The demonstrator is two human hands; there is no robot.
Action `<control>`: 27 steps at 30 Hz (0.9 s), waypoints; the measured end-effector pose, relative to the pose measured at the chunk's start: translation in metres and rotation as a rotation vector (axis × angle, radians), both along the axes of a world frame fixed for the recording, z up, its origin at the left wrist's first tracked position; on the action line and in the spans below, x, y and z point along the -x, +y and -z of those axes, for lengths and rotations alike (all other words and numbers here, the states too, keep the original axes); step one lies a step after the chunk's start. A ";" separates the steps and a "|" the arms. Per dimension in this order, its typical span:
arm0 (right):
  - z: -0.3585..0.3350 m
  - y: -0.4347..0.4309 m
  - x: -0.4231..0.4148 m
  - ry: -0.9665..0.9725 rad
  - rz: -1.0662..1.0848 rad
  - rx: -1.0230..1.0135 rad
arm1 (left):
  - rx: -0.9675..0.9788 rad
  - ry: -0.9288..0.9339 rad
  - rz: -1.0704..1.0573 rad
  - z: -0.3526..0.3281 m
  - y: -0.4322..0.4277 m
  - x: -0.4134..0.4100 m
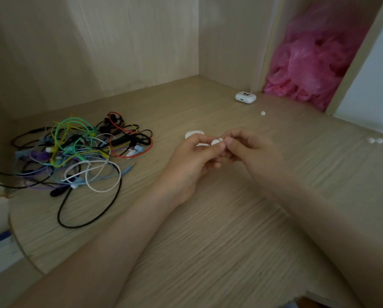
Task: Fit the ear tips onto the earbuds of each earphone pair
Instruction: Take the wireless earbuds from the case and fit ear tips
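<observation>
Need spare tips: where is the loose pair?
Head view, far right: the two white ear tips lie together on the desk, right of the right hand.

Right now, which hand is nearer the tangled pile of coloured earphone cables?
Left. The left hand sits to the right of the tangled pile of coloured earphone cables, not touching it; the right hand is farther right, past the small white earbud both hands pinch.

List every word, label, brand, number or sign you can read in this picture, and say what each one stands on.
No text here can be read.
On the white case by the back wall: a small dark mark on the lid, too small and blurred to read.
On the tangled earphones, the pink bag and the white earbud pinched between left hand and right hand: no lettering shows.
</observation>
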State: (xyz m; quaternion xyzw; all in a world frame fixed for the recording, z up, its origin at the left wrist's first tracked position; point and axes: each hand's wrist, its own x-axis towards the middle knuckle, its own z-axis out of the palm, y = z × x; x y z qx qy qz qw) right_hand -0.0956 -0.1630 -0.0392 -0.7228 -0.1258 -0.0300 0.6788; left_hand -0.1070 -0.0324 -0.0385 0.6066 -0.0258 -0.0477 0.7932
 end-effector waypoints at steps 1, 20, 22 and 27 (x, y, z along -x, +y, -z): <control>0.000 0.000 0.000 0.006 0.008 -0.004 | 0.015 0.004 0.019 0.000 0.000 0.000; 0.001 -0.002 -0.001 0.115 0.051 -0.120 | 0.054 0.038 0.115 -0.003 -0.001 0.001; 0.001 -0.002 -0.001 0.080 0.063 -0.073 | 0.044 0.034 0.114 -0.003 -0.001 0.002; -0.001 -0.004 0.000 -0.084 0.109 0.211 | 0.009 0.017 0.115 -0.003 -0.001 0.004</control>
